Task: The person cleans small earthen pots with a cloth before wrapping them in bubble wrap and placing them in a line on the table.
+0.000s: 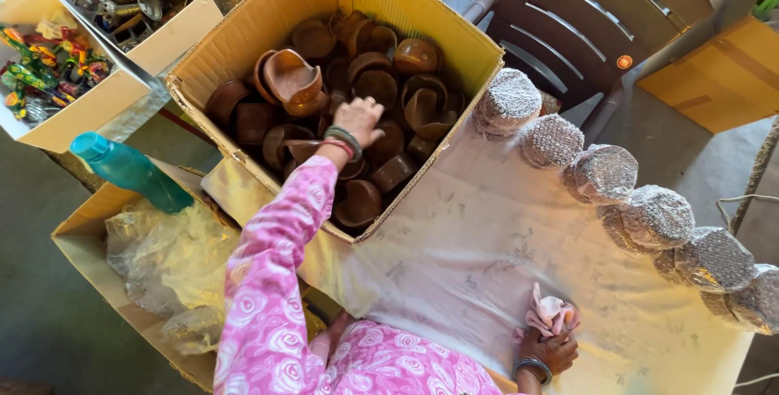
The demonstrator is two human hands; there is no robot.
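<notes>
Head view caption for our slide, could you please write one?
Left hand reaches into a cardboard box of brown clay pots; right hand holds a pink cloth.

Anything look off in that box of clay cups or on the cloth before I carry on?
One clay cup at the box's left side has a chunk missing from its rim, so it looks broken. The left hand reaches in nearby. The wrapped bundles sit in an orderly row.
</notes>
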